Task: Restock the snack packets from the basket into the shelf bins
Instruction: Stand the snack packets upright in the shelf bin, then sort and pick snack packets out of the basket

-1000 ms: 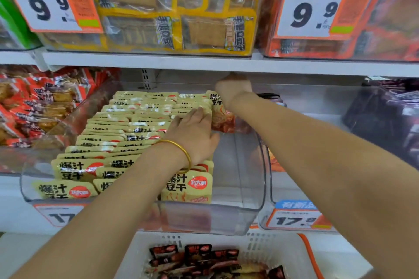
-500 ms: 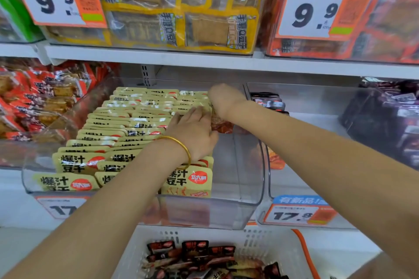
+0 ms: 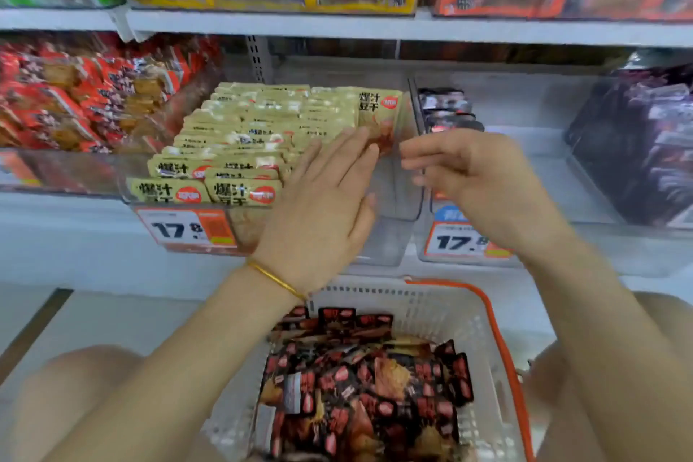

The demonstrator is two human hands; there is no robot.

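A clear shelf bin (image 3: 390,236) holds rows of yellow snack packets (image 3: 240,139); its right side is bare. One yellow packet (image 3: 378,112) stands upright at the back right of the rows. My left hand (image 3: 322,199), with a gold bangle, is spread flat over the front right of the packets, fingers straight. My right hand (image 3: 472,176) hovers over the bin's right wall, fingers loosely extended to the left, holding nothing. Below, a white basket (image 3: 450,315) with an orange handle holds several black-and-red snack packets (image 3: 360,386).
A second clear bin (image 3: 525,116) to the right holds a few dark packets (image 3: 446,109) at its back. Red packets (image 3: 67,101) fill the bin at left, purple ones (image 3: 637,139) at far right. The upper shelf (image 3: 337,26) overhangs with yellow and orange packs. My knees flank the basket.
Both hands have pulled back from the bin toward me. My right hand let go of the packet at the back, which now stands upright. The view has tilted down, showing more of the basket.
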